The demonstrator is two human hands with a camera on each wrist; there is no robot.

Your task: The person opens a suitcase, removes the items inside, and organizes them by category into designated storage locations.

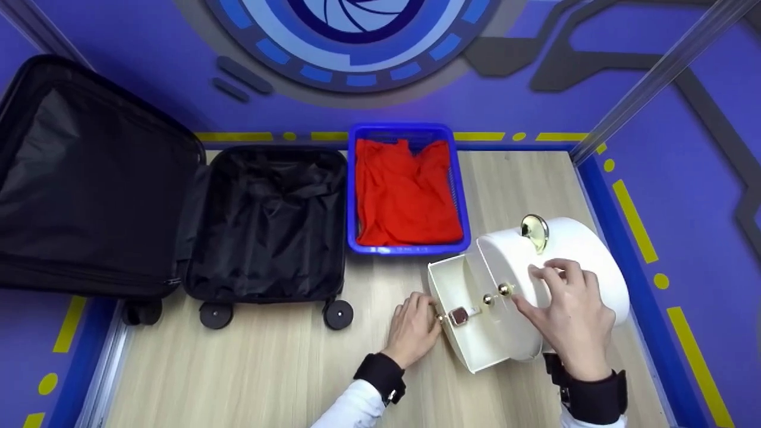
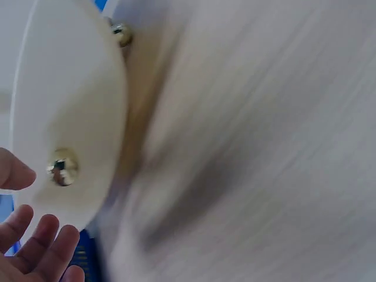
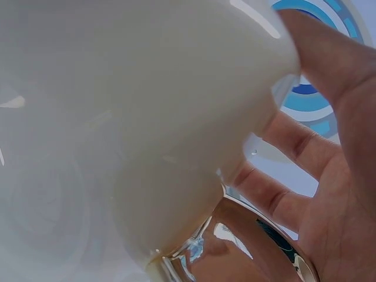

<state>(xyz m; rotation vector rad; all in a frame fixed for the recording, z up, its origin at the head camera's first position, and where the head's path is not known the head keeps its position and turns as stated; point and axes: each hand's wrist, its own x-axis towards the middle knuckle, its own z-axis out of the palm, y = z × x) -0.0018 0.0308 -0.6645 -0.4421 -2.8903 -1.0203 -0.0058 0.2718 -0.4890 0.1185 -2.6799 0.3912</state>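
Observation:
A white rounded storage box (image 1: 585,255) has its lower drawer (image 1: 484,353) pulled out toward the left. Inside that drawer lies a watch (image 1: 459,315) with a square dark-red face and a pale strap. My left hand (image 1: 412,327) is beside the drawer front, its spread fingers around but apart from the gold knob (image 2: 63,167). Over the box's front top edge, my right hand (image 1: 571,318) holds the box with bent fingers and thumb. The thumb is close to an upper gold knob (image 1: 505,289). A gold handle (image 3: 235,244) shows below the right fingers.
Left of the box, a blue basket (image 1: 410,249) holds a red cloth (image 1: 407,196). An open black suitcase (image 1: 267,232) with wheels lies at the left, its lid (image 1: 89,190) leaning outward. Purple panels (image 1: 416,101) wall in the wooden tabletop (image 1: 267,368).

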